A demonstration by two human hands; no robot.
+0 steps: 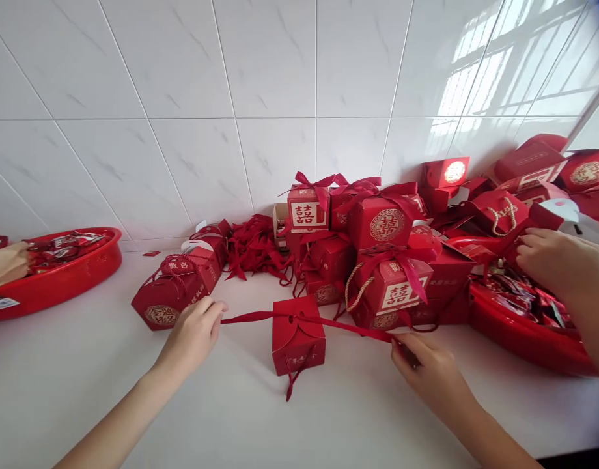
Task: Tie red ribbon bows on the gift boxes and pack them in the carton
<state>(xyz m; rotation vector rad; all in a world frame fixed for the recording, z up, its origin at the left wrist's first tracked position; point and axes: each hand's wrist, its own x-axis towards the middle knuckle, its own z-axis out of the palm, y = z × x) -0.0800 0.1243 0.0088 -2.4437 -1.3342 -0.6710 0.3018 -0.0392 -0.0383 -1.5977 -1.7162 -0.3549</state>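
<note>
A small red gift box [299, 339] stands on the white table in front of me, its top flaps folded shut. A red ribbon [351, 325] crosses over its top through the holes and is stretched out to both sides. My left hand [195, 330] pinches the ribbon's left end, close to another red box [170, 296]. On the other side, my right hand [424, 361] pinches the right end. A twisted red cord handle [290, 378] hangs down the front of the box, reaching the table.
A heap of red ribbons [258, 244] lies near the tiled wall, beside stacked boxes with bows [385, 225]. Red basins of wrapped packets stand left [99, 257] and right [514, 342]. Another person's hand [548, 254] is over the right basin; one more hand [9, 264] reaches into the left.
</note>
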